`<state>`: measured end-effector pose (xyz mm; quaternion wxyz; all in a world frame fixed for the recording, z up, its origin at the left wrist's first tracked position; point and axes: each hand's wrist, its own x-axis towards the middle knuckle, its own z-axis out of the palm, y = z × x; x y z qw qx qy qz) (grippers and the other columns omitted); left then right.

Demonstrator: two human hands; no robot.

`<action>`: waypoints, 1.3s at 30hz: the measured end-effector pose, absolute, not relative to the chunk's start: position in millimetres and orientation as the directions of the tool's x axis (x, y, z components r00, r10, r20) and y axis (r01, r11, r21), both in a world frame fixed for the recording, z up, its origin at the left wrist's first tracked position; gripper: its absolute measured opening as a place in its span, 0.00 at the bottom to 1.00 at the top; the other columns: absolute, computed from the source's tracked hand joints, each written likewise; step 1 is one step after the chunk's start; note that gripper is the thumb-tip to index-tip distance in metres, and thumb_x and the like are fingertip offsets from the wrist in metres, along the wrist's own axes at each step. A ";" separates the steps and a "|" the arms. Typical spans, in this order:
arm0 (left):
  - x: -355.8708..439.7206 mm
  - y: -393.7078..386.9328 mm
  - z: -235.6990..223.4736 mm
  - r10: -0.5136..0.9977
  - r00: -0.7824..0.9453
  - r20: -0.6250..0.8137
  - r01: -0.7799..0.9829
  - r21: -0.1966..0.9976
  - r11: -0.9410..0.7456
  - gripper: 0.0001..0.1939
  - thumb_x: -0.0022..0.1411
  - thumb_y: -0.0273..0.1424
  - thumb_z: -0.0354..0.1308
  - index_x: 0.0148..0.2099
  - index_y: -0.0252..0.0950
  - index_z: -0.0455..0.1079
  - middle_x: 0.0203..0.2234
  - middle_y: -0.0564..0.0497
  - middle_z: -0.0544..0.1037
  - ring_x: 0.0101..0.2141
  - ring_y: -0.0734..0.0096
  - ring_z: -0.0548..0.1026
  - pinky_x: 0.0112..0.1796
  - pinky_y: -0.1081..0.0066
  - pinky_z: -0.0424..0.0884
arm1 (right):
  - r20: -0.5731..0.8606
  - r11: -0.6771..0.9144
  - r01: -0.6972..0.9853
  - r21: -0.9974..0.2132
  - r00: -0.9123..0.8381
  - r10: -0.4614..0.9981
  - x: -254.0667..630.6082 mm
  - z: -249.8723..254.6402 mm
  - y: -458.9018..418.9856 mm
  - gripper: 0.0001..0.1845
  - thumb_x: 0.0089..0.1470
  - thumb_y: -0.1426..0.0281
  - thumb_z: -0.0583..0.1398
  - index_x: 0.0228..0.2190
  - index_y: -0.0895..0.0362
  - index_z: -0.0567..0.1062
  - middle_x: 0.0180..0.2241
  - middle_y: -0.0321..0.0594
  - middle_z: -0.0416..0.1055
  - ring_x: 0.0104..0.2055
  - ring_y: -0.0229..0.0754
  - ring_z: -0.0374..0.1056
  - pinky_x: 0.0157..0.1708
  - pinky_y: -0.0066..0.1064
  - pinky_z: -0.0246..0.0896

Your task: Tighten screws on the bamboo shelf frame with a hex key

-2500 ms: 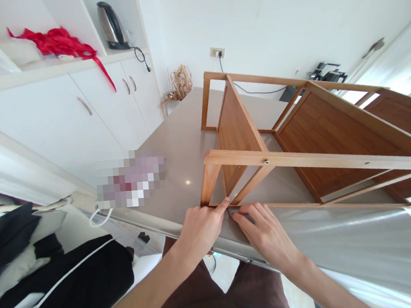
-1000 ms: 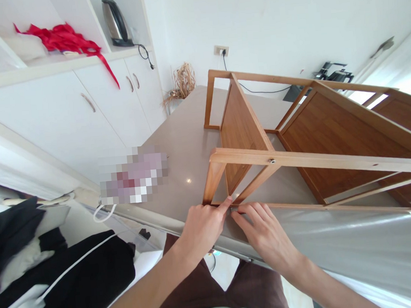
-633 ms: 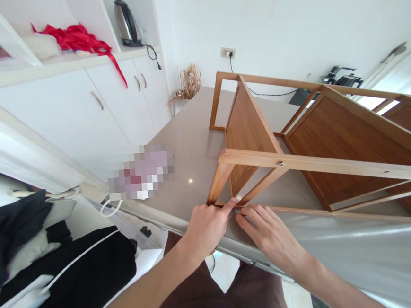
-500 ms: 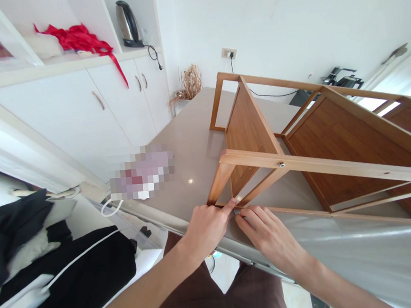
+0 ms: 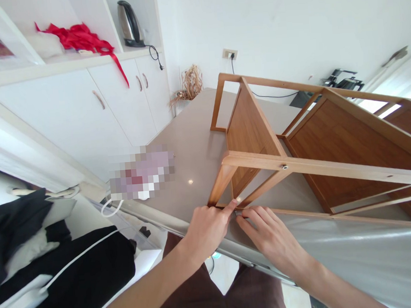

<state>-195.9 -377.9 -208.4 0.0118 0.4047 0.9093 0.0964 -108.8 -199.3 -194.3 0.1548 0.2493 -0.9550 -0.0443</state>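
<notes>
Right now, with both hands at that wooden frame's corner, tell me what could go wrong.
The wooden frame sits at the countertop's edge, so it might tip off. The small metal piece by the right hand could drop to the floor. The left hand is close against the joint and could get pinched.

The left hand [image 5: 206, 232] and right hand [image 5: 271, 239] come in from opposite sides of the view and meet low in the middle, their fingertips just apart. On the left hand, the fingers lie close together, angled up and to the right, with the index finger [image 5: 231, 205] stretched furthest forward. The right hand is turned the other way, with its fingers [image 5: 256, 215] slightly spread and gently curled. Both bare forearms slant up toward the hands, the left forearm [image 5: 137, 287] from the lower left and the right forearm [image 5: 339, 288] from the lower right.
</notes>
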 end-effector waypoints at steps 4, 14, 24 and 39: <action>-195.5 -377.6 -207.7 0.734 -0.677 0.053 0.730 0.180 0.659 0.26 0.70 0.29 0.53 0.68 0.50 0.63 0.23 0.51 0.82 0.25 0.56 0.82 0.25 0.69 0.70 | 0.283 0.872 -0.459 0.169 -0.825 -0.489 -109.2 -195.7 -199.4 0.14 0.67 0.79 0.50 0.42 0.63 0.75 0.39 0.47 0.70 0.42 0.49 0.63 0.43 0.38 0.59; -197.2 -377.3 -207.1 0.742 -0.670 0.012 0.726 0.218 0.652 0.22 0.72 0.30 0.50 0.66 0.48 0.66 0.27 0.49 0.84 0.28 0.59 0.83 0.28 0.70 0.72 | 0.303 0.901 -0.405 0.158 -0.848 -0.434 -110.9 -195.7 -207.1 0.14 0.66 0.79 0.50 0.38 0.61 0.75 0.38 0.46 0.71 0.41 0.48 0.64 0.40 0.38 0.57; -195.3 -377.5 -209.1 0.728 -0.684 0.050 0.722 0.187 0.666 0.24 0.71 0.29 0.52 0.67 0.48 0.65 0.25 0.48 0.83 0.26 0.58 0.82 0.27 0.70 0.71 | 0.384 0.922 -0.387 0.010 -0.850 -0.361 -105.3 -213.8 -202.0 0.08 0.67 0.76 0.55 0.40 0.61 0.75 0.36 0.44 0.72 0.42 0.46 0.67 0.43 0.37 0.59; -194.5 -374.8 -214.6 0.696 -0.711 0.097 0.699 0.202 0.686 0.20 0.72 0.30 0.52 0.63 0.49 0.70 0.27 0.46 0.84 0.27 0.61 0.83 0.26 0.71 0.69 | 0.408 0.941 -0.333 -0.061 -0.869 -0.281 -100.1 -215.7 -203.4 0.11 0.68 0.77 0.52 0.37 0.59 0.74 0.35 0.43 0.72 0.39 0.44 0.67 0.40 0.35 0.61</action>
